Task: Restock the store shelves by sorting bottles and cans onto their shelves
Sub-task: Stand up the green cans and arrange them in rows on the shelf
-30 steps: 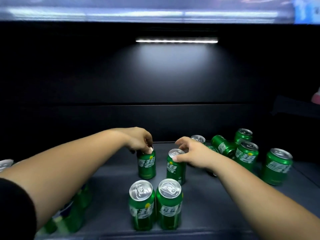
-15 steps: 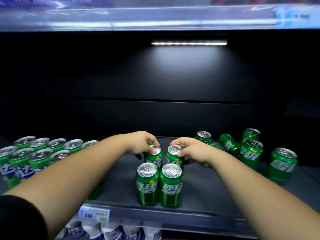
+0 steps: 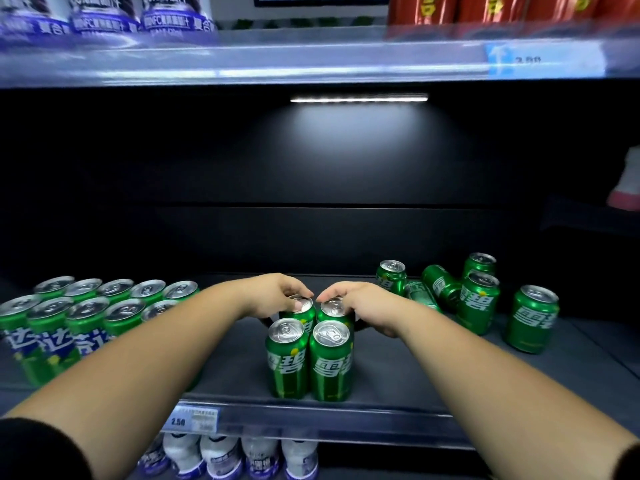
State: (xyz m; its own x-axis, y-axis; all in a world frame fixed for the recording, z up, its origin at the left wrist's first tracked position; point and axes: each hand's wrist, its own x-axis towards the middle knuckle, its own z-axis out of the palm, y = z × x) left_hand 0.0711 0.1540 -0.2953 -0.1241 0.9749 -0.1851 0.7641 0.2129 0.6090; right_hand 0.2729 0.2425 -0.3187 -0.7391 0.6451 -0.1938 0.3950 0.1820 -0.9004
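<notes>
Fingers of the left hand are curled over the lid rim of the rear-left can and grasp it from above. The right hand grasps the rear-right can the same way, thumb low on its right side. Both cans stand upright, side by side and touching, mid-depth on the shelf. Directly in front of them, near the shelf's front edge, stand the front-left can and the front-right can, upright and touching; the four form a square block.

Toward the right end of the shelf is a loose group of green cans: several upright, two lying on their sides near the back. One further upright can stands apart at the far right. At the left end, green cans with blue-and-white labels stand in ordered rows. A price tag reading 2.50 is fixed to the front edge. White bottles stand on the level below.
</notes>
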